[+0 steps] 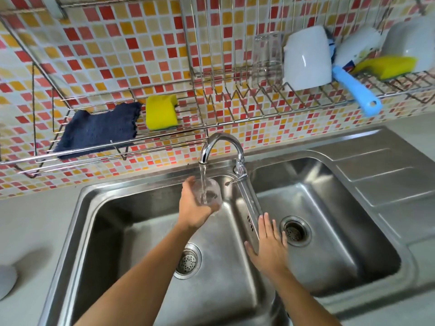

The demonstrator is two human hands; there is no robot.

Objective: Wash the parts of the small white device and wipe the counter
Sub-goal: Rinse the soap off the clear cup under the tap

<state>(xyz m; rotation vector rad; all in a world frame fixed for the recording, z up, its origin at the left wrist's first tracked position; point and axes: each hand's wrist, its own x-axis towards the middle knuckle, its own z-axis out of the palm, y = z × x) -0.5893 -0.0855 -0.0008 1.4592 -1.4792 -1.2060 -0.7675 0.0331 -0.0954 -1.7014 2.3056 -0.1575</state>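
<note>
Inventory from my remote view, largest item first:

1. Steel double sink [270,165], filling the centre and lower frame; left basin with a strainer drain [187,261] at 6 o'clock, right basin with an open drain [295,231] at 4 o'clock, ribbed draining board at 3 o'clock.
2. Grey tabletop [30,222] around the sink, widest at 8 o'clock.
3. Wire wall rack [211,100] on the mosaic tiles, from 9 round to 2 o'clock.
4. On the rack's lower shelf at 10 o'clock: dark blue cloth [98,130], and touching its right edge a yellow sponge [161,112] standing on edge.
5. On the upper shelf at 1 to 2 o'clock: clear glass [267,60], upturned white mug [306,57], blue-handled brush [355,90], second yellow sponge [386,67] lying flat, pale bowl [412,41].
6. Chrome tap [223,147] at the centre, spout arched over the left basin, water running.
7. White rounded object [7,281] at the 8 o'clock edge on the tabletop, cut off; I cannot tell what it is.
8. Clear device part [210,192], cup-like, just above centre over the left basin, directly under the stream, which falls into it.
9. My left hand [194,208], fingers curled round the clear part from its left and underside, holding it.
10. My right hand [268,243] at 5 o'clock, flat with fingers spread, empty, over the divider between the basins; whether it touches the steel I cannot tell
</note>
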